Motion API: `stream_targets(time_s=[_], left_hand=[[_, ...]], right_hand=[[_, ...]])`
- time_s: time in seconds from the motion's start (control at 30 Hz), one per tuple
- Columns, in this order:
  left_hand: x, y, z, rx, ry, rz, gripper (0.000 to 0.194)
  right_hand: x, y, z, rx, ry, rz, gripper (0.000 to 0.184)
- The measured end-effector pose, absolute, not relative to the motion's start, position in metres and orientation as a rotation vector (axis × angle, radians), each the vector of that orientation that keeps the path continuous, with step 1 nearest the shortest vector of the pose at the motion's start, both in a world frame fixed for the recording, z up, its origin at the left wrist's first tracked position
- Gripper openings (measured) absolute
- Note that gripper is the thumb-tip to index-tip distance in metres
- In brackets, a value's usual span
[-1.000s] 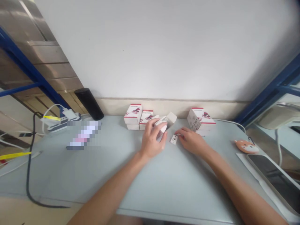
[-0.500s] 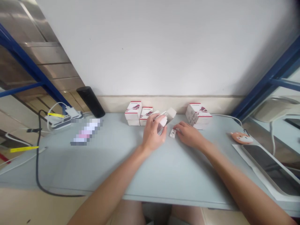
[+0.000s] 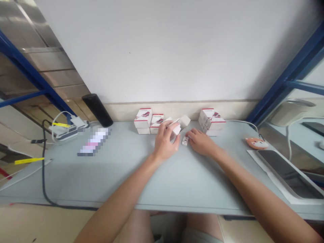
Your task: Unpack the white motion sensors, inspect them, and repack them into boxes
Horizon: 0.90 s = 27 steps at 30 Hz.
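Red-trimmed white boxes (image 3: 143, 119) line the back of a gray-blue bench (image 3: 101, 180), another stack (image 3: 212, 123) to their right. A black cylinder (image 3: 97, 109), power strip (image 3: 66, 134) and pixelated object (image 3: 94, 143) occupy the left; a small white piece (image 3: 185, 141) lies near the center, an orange-and-white animal-faced item (image 3: 257, 143) and white sheet (image 3: 268, 175) at right.

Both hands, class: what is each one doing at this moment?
Left hand: curled around a white item.
Right hand: fingers at a small white piece; grip cannot be told.
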<state>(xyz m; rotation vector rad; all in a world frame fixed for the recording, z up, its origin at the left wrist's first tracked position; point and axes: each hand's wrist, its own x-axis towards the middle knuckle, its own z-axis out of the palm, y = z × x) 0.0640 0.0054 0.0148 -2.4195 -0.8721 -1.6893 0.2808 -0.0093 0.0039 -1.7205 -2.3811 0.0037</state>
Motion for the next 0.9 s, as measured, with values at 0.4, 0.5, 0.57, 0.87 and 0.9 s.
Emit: stream_targets(time_s=[0.4,0.5,0.57,0.87,0.9], left_hand=[[0.065,0.004,0.014,-2.492,-0.790,-1.645,0.056],[0.066,0.002,0.014,-2.505,-0.788,-1.576,0.055],[0.067,0.002,0.013,-2.504,-0.781,-1.538,0.055],[0.067,0.009,0.006,-2.516,-0.678,-1.559,0.060],[0.067,0.009,0.005,-2.511,-0.674,-1.566,0.059]], right_hand=[[0.282,-0.009,0.007,-1.691,-2.309,-0.026,0.042],[0.286,-0.008,0.017,-1.652,-2.094,-0.150,0.043],[0.286,-0.010,0.026,-1.575,-1.905,-0.199,0.032],[0.267,-0.028,0.041,-1.197,-1.874,-0.415,0.020],[0.266,-0.029,0.041,-1.194,-1.857,-0.426,0.020]])
